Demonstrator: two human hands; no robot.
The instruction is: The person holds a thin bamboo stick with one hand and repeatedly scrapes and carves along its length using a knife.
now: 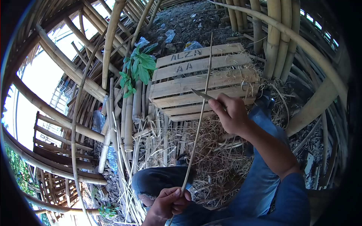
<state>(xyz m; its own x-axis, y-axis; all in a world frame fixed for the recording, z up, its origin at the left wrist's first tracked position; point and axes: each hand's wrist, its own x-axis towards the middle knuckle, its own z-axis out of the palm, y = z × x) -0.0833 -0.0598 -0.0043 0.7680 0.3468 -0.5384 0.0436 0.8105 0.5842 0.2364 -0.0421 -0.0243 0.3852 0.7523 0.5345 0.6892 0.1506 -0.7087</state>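
My right hand (230, 113) is closed round the handle of a knife (201, 94), its blade pointing up and left across a long thin bamboo strip (197, 139). Blade and strip cross in view; whether they touch I cannot tell. Low in the view, my left hand (171, 203) is closed on the lower part of the strip, above my bent knee. The strip slants upward over a slatted wooden crate (203, 77) marked with dark letters. Curled shavings (222, 162) lie heaped on the ground between my legs and the crate.
A leafy green plant (141, 66) stands left of the crate. Bamboo poles (128, 124) and thin pale strips (128, 192) lie to the left. Thick upright poles (279, 37) and a curved pole (301, 37) are at the right. Plastic litter (169, 35) lies behind the crate.
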